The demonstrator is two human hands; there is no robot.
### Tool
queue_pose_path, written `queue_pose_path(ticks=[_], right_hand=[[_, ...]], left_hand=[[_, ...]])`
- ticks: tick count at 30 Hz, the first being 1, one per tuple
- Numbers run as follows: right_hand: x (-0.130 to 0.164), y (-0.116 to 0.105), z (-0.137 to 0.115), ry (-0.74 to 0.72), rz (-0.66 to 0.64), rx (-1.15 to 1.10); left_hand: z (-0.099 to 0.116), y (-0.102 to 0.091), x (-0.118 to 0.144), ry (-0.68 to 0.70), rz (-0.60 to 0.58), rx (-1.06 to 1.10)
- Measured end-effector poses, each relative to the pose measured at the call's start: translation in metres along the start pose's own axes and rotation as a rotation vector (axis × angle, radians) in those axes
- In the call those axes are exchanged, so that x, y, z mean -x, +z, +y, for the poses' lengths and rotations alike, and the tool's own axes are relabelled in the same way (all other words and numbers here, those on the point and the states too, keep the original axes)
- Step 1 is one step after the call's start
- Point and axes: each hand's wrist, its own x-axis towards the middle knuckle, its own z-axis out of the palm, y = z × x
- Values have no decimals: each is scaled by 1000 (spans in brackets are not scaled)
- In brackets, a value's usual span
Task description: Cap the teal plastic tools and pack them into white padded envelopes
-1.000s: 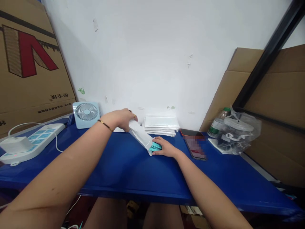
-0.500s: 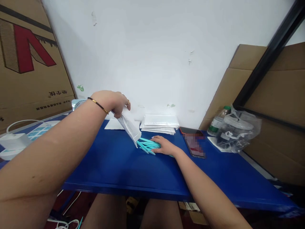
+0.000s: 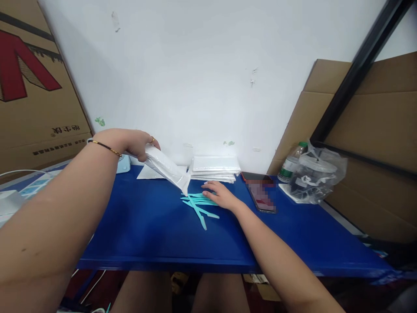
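My left hand (image 3: 141,143) is closed around the upper end of a white packet (image 3: 167,168), which slants down to the right with its mouth just above the blue table. Slim turquoise sticks with flat, pale ends, like eyebrow razors (image 3: 198,211), lie below that mouth; two of them cross apart from the rest and point toward me. Over the right end of the bunch lies my right hand (image 3: 220,194), palm down, thumb and fingers stretched out and apart. It covers part of the sticks. Whether any remain inside the packet is hidden.
A stack of white packets (image 3: 215,167) and another flat packet (image 3: 148,172) lie by the wall. To the right are a phone (image 3: 262,198), a green-capped bottle (image 3: 289,167) and a bagged cup (image 3: 312,178). Cardboard (image 3: 39,117) stands at left.
My left hand has drawn the packet left and lowered it flatter. More of the turquoise sticks lie spread on the table. My right hand's fingers have loosened from around the bunch.
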Motion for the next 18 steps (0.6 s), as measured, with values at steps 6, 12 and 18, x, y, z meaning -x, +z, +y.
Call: queue_pose_path(ticks=[6,12,18], right_hand=[[-4,-8,-10,10,281,-101],[5,-41,-27,9,738,-291],[6,-40,-29,56,581,-151]], left_hand=[[-2,17,7,95,-195,231],[17,76,8,238,-114,583],[33,121,9,160,32,671]])
